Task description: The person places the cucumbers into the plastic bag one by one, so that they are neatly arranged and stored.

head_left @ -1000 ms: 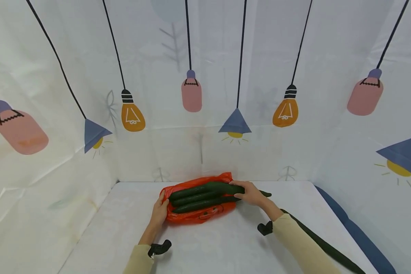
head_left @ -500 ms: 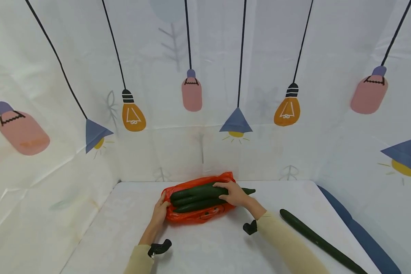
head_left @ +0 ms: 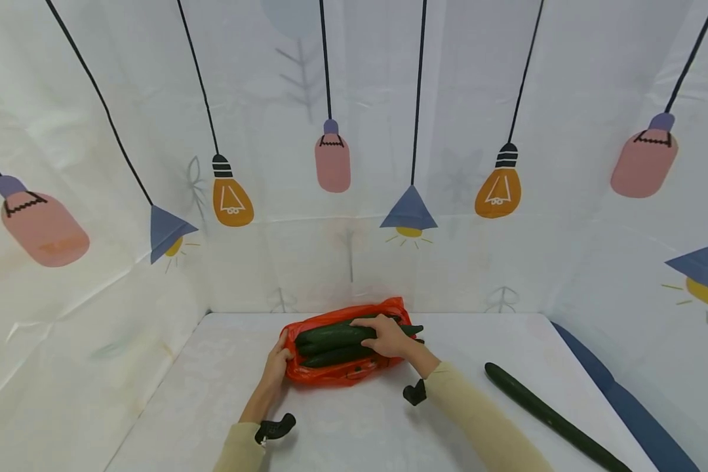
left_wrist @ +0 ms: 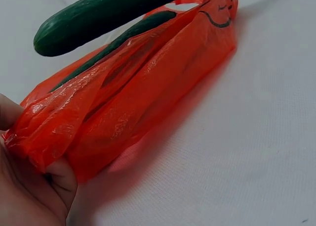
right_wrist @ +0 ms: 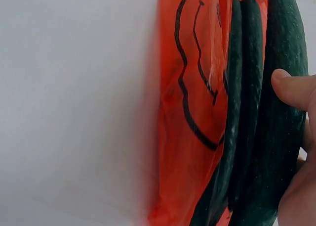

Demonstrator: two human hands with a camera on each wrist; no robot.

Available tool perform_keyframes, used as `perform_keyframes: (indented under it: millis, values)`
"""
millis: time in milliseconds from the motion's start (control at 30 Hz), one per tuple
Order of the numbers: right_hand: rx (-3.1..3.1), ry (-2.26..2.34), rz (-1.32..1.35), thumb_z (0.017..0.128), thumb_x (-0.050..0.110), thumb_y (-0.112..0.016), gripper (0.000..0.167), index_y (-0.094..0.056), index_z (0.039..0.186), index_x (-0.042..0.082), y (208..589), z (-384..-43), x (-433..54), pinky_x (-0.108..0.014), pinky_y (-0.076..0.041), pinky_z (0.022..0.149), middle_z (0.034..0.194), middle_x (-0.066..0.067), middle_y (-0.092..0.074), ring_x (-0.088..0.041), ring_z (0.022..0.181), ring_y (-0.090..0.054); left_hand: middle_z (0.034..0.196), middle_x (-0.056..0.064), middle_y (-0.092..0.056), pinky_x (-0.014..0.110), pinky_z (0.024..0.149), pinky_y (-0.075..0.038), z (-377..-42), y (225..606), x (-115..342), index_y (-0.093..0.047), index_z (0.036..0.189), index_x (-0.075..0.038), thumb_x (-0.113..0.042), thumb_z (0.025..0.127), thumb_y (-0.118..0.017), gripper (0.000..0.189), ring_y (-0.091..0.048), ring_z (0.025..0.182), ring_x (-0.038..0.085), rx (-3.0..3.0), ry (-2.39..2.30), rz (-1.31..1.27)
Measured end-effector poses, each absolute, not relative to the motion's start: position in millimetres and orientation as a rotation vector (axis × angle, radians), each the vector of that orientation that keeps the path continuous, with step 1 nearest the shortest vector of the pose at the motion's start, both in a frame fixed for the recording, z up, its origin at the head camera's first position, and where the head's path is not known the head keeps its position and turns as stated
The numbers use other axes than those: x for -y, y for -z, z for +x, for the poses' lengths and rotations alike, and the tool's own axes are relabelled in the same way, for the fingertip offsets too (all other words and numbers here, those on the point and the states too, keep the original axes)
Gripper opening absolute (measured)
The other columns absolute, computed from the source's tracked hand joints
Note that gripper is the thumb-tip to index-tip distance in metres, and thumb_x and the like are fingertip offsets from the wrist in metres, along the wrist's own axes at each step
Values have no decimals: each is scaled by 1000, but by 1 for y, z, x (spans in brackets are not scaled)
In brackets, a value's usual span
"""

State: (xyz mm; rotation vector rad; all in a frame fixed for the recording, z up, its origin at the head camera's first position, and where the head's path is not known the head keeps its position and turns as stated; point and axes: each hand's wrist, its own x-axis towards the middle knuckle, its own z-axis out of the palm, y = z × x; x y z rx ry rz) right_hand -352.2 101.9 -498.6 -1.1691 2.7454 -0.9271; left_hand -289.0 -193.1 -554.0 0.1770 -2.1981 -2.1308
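Note:
At the back of the table, an orange-red plastic bag [head_left: 324,377] lies on its side with several dark green cucumbers in its opening. My left hand [head_left: 275,367] pinches the bag's left end, and the film bunches between thumb and fingers in the left wrist view. My right hand [head_left: 387,335] grips a cucumber [right_wrist: 286,43], thumb on one side and fingers on the other. This cucumber [left_wrist: 103,21] is held above the bag, over other cucumbers [right_wrist: 242,63] that lie partly inside the film. The bag's folds hide parts of those lower cucumbers.
One long cucumber [head_left: 551,416] lies alone on the white table [head_left: 342,432] at the right front. A white sheet [head_left: 354,255] printed with lamps stands behind and at both sides. Blue shapes [head_left: 619,400] run along the right edge.
My right hand has moved left with its cucumber, bringing it further over the bag. The left hand has stayed at the bag's end. The lone cucumber is now fully uncovered by the sleeve.

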Motion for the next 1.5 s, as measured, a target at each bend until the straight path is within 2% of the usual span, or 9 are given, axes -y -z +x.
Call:
perform_keyframes:
  millis: [333, 533, 833, 1333, 1500]
  values:
    - [-2749, 906, -1169, 91, 14, -69, 44, -60, 133, 25, 498, -352, -86, -47, -44, 95, 125, -1, -60, -24, 113, -52, 159, 20, -11, 50, 115, -9, -287, 552, 191, -17, 155, -6, 2, 83, -36, 74, -3, 145, 33, 2186, 2149, 191]
    - [-2733, 888, -1174, 91, 14, -68, 45, -59, 134, 25, 498, -353, -78, -46, -43, 96, 127, 0, -59, -23, 113, -50, 159, 18, -12, 50, 116, -9, -283, 552, 191, -18, 155, -7, 1, 84, -37, 74, -3, 146, 32, 2168, 2153, 220]
    - [-2713, 832, -1175, 92, 16, -67, 44, -59, 134, 26, 499, -355, -68, -53, -32, 104, 128, 1, -59, -23, 118, -49, 160, 15, -12, 48, 116, -7, -282, 555, 192, -20, 155, -8, 2, 83, -38, 75, -2, 146, 30, 2152, 2162, 214]
    - [-2723, 790, -1134, 92, 15, -67, 45, -59, 135, 26, 499, -360, -65, -51, -29, 106, 129, -1, -58, -22, 119, -49, 160, 15, -14, 49, 116, -10, -285, 555, 192, -20, 155, -10, 0, 83, -39, 76, -4, 146, 31, 2187, 2119, 229]
    - [-2705, 811, -1139, 91, 14, -68, 44, -60, 133, 25, 498, -360, -64, -52, -30, 106, 129, 0, -59, -21, 119, -51, 159, 17, -14, 50, 116, -8, -287, 559, 193, -20, 155, -7, 1, 83, -38, 74, -4, 146, 33, 2180, 2128, 218]
